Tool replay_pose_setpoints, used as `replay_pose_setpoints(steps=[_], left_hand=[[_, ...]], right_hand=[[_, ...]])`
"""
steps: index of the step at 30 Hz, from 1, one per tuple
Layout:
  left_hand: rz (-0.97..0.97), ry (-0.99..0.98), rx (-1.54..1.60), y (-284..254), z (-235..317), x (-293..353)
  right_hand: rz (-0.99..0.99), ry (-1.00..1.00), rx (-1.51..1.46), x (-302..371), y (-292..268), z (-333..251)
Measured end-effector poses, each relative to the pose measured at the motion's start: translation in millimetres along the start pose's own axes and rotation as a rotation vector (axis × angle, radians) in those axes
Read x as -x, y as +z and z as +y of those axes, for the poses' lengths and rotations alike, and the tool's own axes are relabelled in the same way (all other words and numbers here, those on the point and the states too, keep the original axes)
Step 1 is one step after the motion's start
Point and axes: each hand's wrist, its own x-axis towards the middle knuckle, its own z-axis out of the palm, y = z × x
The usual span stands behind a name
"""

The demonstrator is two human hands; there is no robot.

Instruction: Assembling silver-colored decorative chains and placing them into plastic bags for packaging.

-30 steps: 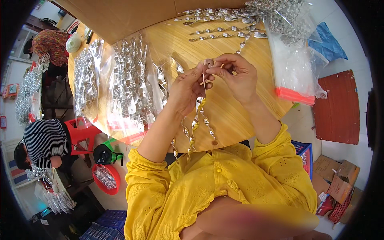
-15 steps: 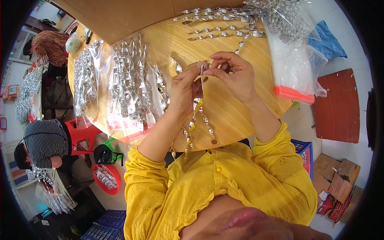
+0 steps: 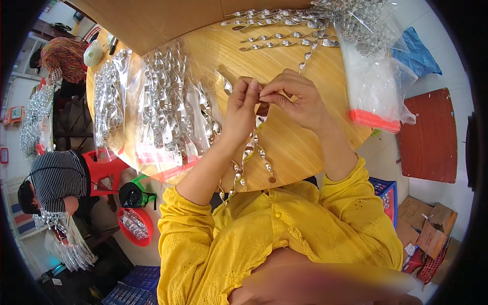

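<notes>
Over the middle of the round wooden table (image 3: 300,157), both hands meet at the top end of a shiny twisted silver strip (image 3: 249,147). My left hand (image 3: 240,109) is closed, pinching that end between thumb and fingers. Thumb and fingertips of my right hand (image 3: 299,101) pinch at the same spot; any small part between them is too small to make out. The strip dangles below my left hand toward the table's near edge. Beside it lies another twisted strip (image 3: 264,156) with a round end. A loose silver strip (image 3: 223,83) rests just beyond my left hand.
Clear bags of twisted strips (image 3: 165,101) cover the table's left. More strips (image 3: 282,36) lie at the far side beside a heap (image 3: 353,23). Clear bags with red edges (image 3: 373,119) sit at right. A cardboard panel (image 3: 168,20) stands behind. Other people sit at left.
My right hand has closed in on the left, its fingers curling together. The strip's upper end has turned, showing a broad flat face instead of a thin edge.
</notes>
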Motion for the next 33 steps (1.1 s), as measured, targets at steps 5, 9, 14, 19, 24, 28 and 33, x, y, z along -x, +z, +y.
replay_pose_setpoints(steps=[5,9,14,19,24,28,33], left_hand=[[0.067,-0.013,-0.078,-1,13,3],[0.109,0.075,-0.043,-7,12,-1],[0.132,-0.088,0.072,-7,20,0],[0.076,0.211,-0.201,-3,6,-4],[0.053,0.059,-0.129,-2,6,1],[0.087,0.018,-0.186,-3,12,2],[0.078,0.089,-0.146,-3,11,1]], right_hand=[[-0.052,-0.042,0.238,0,-15,11],[-0.070,0.061,0.284,1,-25,11],[0.226,0.472,-0.084,2,-32,10],[0.104,-0.087,0.314,-2,-9,-7],[0.102,-0.316,0.638,-1,0,-5],[0.153,-0.167,0.474,-2,-1,-4],[0.158,-0.027,0.297,-3,-1,-2]])
